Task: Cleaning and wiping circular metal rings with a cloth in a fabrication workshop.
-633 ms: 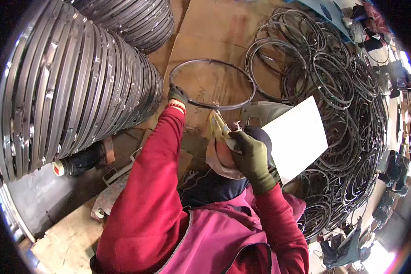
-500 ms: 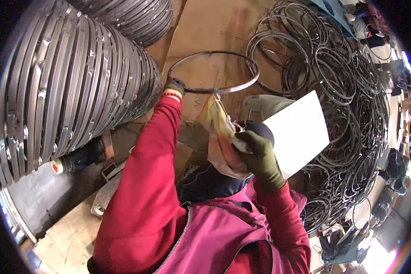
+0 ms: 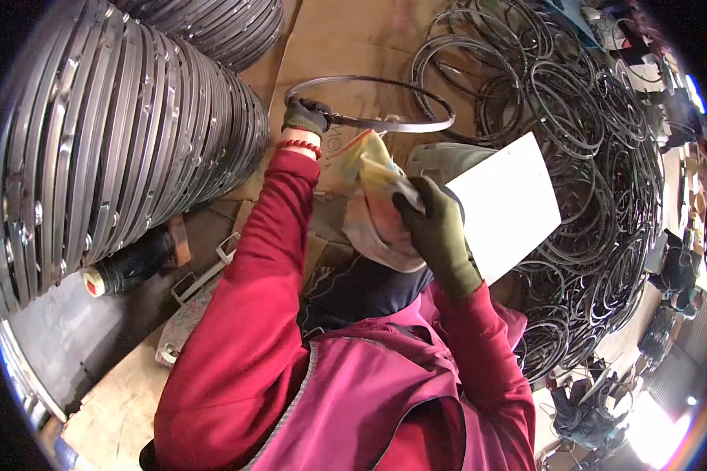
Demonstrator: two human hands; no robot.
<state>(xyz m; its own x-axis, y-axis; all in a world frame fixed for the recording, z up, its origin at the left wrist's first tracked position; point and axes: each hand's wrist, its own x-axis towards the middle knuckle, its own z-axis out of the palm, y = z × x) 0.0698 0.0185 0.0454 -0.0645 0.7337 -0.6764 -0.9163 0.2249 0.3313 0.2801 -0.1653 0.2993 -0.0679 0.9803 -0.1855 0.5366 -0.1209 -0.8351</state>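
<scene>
My gloved left hand (image 3: 307,116) is closed round the near left side of a dark metal ring (image 3: 401,125), which it holds out in front of me, tilted nearly edge-on. A yellow, orange and pale cloth (image 3: 371,184) hangs below the ring's near edge, its upper tip close to the metal; I cannot tell whether they touch. My right hand (image 3: 436,228), in an olive glove, grips this cloth by its right side. Just right of that hand stands a white flat board (image 3: 511,208), partly behind the glove.
Large stacked rows of metal rings (image 3: 118,141) fill the left. A tangled heap of thin dark rings (image 3: 589,173) covers the right. Flat cardboard (image 3: 353,47) lies ahead. A black wrapped roll (image 3: 130,263) sits at lower left, near a low stool-like thing (image 3: 192,310).
The ring is raised slightly and tipped flatter to my view. My right hand has moved up a little with the cloth, which is now more spread out.
</scene>
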